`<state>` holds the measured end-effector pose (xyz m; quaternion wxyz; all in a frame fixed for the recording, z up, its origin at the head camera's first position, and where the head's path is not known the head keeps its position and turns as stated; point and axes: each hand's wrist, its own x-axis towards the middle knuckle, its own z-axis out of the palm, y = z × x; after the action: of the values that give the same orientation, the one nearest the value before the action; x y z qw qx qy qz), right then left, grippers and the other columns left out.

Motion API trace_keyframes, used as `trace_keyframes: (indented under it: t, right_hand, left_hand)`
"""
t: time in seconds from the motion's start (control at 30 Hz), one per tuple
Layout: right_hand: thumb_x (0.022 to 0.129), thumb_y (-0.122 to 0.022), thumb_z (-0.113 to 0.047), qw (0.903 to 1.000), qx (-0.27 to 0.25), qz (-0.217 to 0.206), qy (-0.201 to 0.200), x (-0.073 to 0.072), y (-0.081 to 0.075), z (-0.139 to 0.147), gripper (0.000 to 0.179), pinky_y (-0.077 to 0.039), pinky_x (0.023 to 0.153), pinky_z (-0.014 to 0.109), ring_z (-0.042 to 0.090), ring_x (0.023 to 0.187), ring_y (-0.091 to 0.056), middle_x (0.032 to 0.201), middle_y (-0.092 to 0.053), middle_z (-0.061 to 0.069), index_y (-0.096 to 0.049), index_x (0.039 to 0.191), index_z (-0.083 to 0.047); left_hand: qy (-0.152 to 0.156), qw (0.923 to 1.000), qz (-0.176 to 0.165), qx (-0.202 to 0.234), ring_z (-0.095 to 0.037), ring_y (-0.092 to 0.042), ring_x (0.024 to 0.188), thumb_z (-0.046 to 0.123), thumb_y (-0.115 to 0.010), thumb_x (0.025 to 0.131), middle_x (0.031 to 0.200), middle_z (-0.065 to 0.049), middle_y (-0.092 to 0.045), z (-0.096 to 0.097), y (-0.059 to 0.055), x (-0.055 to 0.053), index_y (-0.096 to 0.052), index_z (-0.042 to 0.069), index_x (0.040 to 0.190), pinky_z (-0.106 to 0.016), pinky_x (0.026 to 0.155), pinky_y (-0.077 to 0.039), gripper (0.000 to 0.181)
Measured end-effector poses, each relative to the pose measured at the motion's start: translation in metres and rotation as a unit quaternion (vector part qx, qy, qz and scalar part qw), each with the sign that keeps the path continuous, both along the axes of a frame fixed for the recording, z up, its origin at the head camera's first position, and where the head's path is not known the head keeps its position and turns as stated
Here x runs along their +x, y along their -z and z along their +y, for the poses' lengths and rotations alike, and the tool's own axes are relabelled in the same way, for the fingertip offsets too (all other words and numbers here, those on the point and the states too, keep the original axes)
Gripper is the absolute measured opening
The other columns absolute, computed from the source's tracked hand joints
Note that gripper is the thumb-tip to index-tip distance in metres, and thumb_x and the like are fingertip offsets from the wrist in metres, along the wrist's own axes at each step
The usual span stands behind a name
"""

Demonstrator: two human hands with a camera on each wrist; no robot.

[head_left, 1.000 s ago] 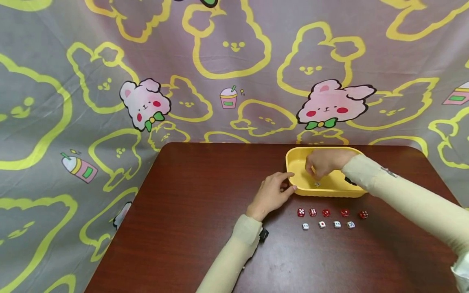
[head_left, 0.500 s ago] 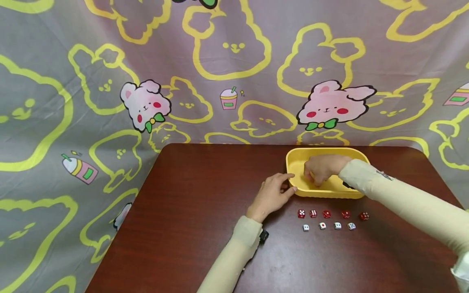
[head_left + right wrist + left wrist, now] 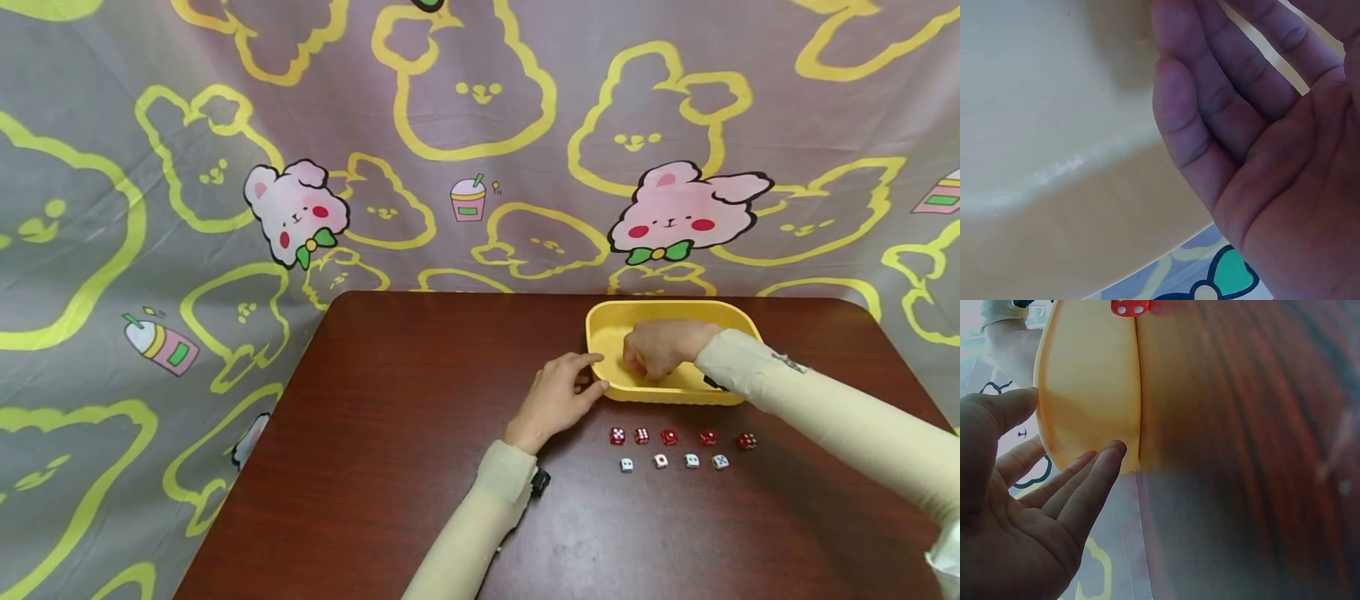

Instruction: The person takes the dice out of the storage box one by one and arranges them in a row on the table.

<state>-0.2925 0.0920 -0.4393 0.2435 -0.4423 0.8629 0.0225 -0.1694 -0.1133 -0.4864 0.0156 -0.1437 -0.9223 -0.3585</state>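
Observation:
A yellow plastic bin (image 3: 611, 392) stands at the back right of the table. My left hand (image 3: 557, 402) touches its left end, thumb and fingers spread and fairly straight. In the left wrist view the thumb meets the rim and the other fingertips lie along the end of the bin (image 3: 1091, 369). My right hand (image 3: 663, 348) reaches down inside the bin, its fingers (image 3: 1175, 106) bent toward the bottom. Those fingertips are hidden, so I cannot tell whether they pinch a die. In front of the bin lie a row of red dice (image 3: 670, 437) and a row of white dice (image 3: 661, 461).
The dark red-brown wooden table (image 3: 420, 367) carries the bin and both dice rows. A grey curtain with cartoon rabbits (image 3: 510, 125) hangs behind and at the left. A red die (image 3: 1130, 306) shows beside the bin in the left wrist view.
A second ago a white die showed inside the bin by my right fingertips; my right hand has since lowered slightly and covers that spot. My left hand and the dice rows have stayed put.

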Motion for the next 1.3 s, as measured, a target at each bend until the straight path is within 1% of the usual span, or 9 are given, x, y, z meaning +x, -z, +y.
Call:
trace_keyframes:
  t: [0.4, 0.5, 0.63, 0.77, 0.93, 1.03, 1.17, 1.3]
  right_hand:
    - [0.076, -0.072, 0.003, 0.9999, -0.011, -0.006, -0.001, 0.001, 0.000, 0.001, 0.025, -0.042, 0.056, 0.024, 0.011, 0.062, -0.051, 0.068, -0.060, -0.008, -0.068, 0.071, -0.021]
    - [0.077, -0.071, 0.003, 0.9999, -0.005, -0.009, 0.006, 0.000, 0.000, 0.001, 0.026, -0.041, 0.055, 0.024, 0.011, 0.062, -0.050, 0.068, -0.059, -0.008, -0.069, 0.071, -0.021]
    - [0.079, -0.073, 0.002, 0.9999, -0.001, -0.010, 0.013, -0.001, -0.004, 0.001, 0.023, -0.041, 0.056, 0.024, 0.011, 0.063, -0.051, 0.070, -0.060, -0.007, -0.070, 0.073, -0.020]
    - [0.080, -0.076, -0.002, 0.9999, -0.005, -0.011, 0.010, 0.000, -0.009, 0.000, 0.017, -0.042, 0.057, 0.024, 0.011, 0.064, -0.052, 0.073, -0.060, -0.005, -0.070, 0.076, -0.018]
    - [0.081, -0.077, -0.003, 0.9997, -0.004, -0.012, 0.020, 0.002, -0.012, 0.001, 0.016, -0.041, 0.056, 0.024, 0.011, 0.063, -0.052, 0.072, -0.060, -0.005, -0.070, 0.077, -0.018]
    - [0.079, -0.077, -0.003, 0.9997, -0.011, -0.006, 0.020, 0.002, -0.014, 0.002, 0.018, -0.041, 0.057, 0.024, 0.011, 0.063, -0.051, 0.072, -0.059, -0.006, -0.070, 0.075, -0.019]
    - [0.074, -0.079, -0.003, 0.9995, -0.028, 0.011, 0.004, 0.003, -0.017, 0.005, 0.020, -0.042, 0.057, 0.025, 0.010, 0.064, -0.051, 0.072, -0.059, -0.007, -0.069, 0.073, -0.020]
    - [0.073, -0.078, -0.003, 0.9992, -0.036, 0.015, -0.001, 0.004, -0.023, 0.008, 0.018, -0.042, 0.057, 0.025, 0.010, 0.065, -0.051, 0.073, -0.060, -0.006, -0.071, 0.075, -0.019]
  left_hand:
    - [0.001, 1.0000, -0.001, -0.003, -0.013, -0.074, 0.109, 0.034, -0.069, 0.102, 0.135, -0.003, -0.070, 0.000, 0.000, 0.000, -0.063, 0.021, 0.144, -0.018, 0.091, -0.058, 0.045]
    - [0.001, 1.0000, 0.000, -0.003, -0.012, -0.074, 0.108, 0.034, -0.069, 0.102, 0.135, -0.003, -0.070, 0.000, 0.000, -0.001, -0.063, 0.021, 0.144, -0.018, 0.091, -0.058, 0.045]
    - [0.002, 1.0000, 0.002, -0.003, -0.012, -0.074, 0.108, 0.034, -0.069, 0.102, 0.135, -0.003, -0.070, 0.000, 0.001, -0.001, -0.063, 0.021, 0.144, -0.018, 0.091, -0.058, 0.045]
    - [0.003, 1.0000, 0.002, -0.003, -0.013, -0.074, 0.108, 0.034, -0.069, 0.102, 0.134, -0.003, -0.070, 0.000, 0.001, -0.002, -0.063, 0.020, 0.144, -0.017, 0.090, -0.058, 0.044]
    - [0.002, 1.0000, 0.002, -0.001, -0.014, -0.074, 0.108, 0.033, -0.069, 0.101, 0.133, -0.003, -0.070, 0.000, 0.001, -0.001, -0.063, 0.020, 0.143, -0.017, 0.090, -0.058, 0.044]
    - [0.003, 1.0000, 0.001, 0.000, -0.014, -0.074, 0.109, 0.033, -0.069, 0.102, 0.134, -0.004, -0.070, 0.000, 0.001, -0.001, -0.063, 0.020, 0.144, -0.017, 0.091, -0.058, 0.044]
    - [0.005, 1.0000, 0.001, 0.002, -0.015, -0.074, 0.109, 0.033, -0.068, 0.102, 0.135, -0.004, -0.070, 0.000, 0.000, -0.002, -0.063, 0.020, 0.144, -0.017, 0.090, -0.058, 0.045]
    - [0.004, 1.0000, -0.001, 0.004, -0.015, -0.074, 0.110, 0.033, -0.068, 0.102, 0.136, -0.004, -0.069, 0.000, 0.000, -0.001, -0.063, 0.020, 0.144, -0.018, 0.091, -0.058, 0.045]
